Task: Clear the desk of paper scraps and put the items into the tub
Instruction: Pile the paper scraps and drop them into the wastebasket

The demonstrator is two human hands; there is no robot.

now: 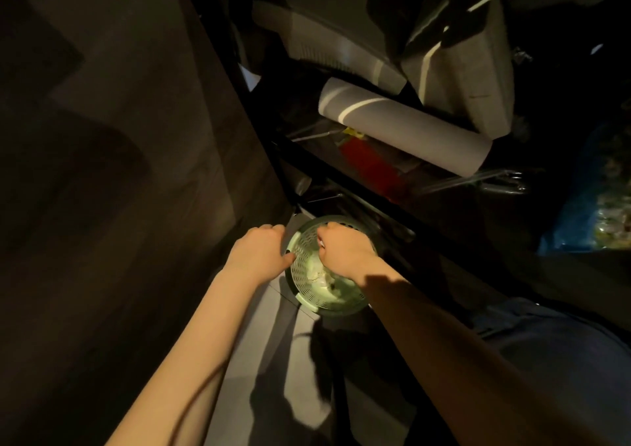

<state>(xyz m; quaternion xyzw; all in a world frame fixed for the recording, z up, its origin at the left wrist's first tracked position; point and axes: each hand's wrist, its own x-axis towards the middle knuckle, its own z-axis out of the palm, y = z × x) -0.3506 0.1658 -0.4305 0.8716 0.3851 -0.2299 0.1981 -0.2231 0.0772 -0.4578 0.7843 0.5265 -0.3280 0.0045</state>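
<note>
A pale green perforated tub (307,295) stands on the floor below the desk edge. Crumpled white paper scraps (319,275) lie inside it. My left hand (261,252) grips the tub's left rim, thumb at the inner wall. My right hand (343,247) hovers over the tub's mouth with its fingers curled; something small and white shows at the fingertips, too small to name. The scene is dim, lit only around the tub.
A dark desk surface (119,172) fills the left side. Behind the tub is a black shelf frame (358,172) holding a rolled grey sheet (403,124), a red item (368,162) and grey boxes (461,63). Grey floor (273,360) lies below.
</note>
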